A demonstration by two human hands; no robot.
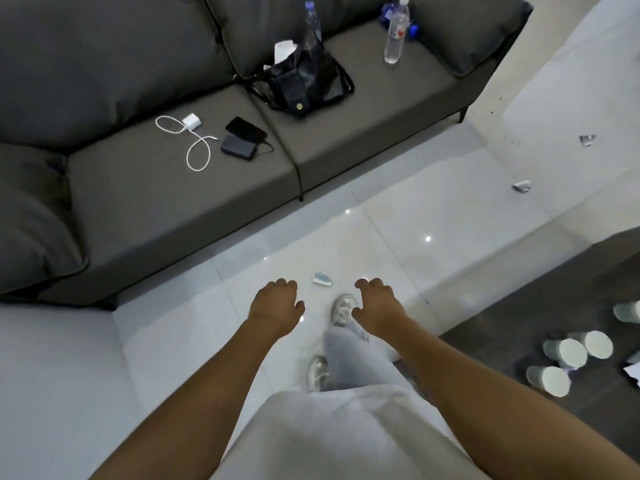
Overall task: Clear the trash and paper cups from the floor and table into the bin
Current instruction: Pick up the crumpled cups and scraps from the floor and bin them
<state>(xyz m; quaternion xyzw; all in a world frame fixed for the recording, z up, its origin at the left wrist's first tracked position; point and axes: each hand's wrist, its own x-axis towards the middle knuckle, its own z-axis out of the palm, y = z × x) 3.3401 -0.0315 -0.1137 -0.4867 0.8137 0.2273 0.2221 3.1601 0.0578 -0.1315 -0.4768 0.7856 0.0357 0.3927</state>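
A small crumpled scrap of pale blue-white trash (pixel 322 278) lies on the white tiled floor just ahead of my feet. Both arms reach forward and down. My left hand (pixel 277 303) hangs above the floor to the left of the scrap, fingers loosely curled and holding nothing. My right hand (pixel 375 303) hangs to the right of it, also empty. Two more scraps (pixel 522 186) (pixel 587 139) lie further off on the floor at the right. Several pale paper cups (pixel 565 353) lie tipped over on a dark table (pixel 519 341) at the right edge. No bin is in view.
A grey sofa (pixel 173 188) fills the left and top, holding a black bag (pixel 304 81), a water bottle (pixel 396 32), a white charger with cable (pixel 194 133), a phone and a power bank (pixel 242 136). My sneakers (pixel 343 310) stand on the tiles.
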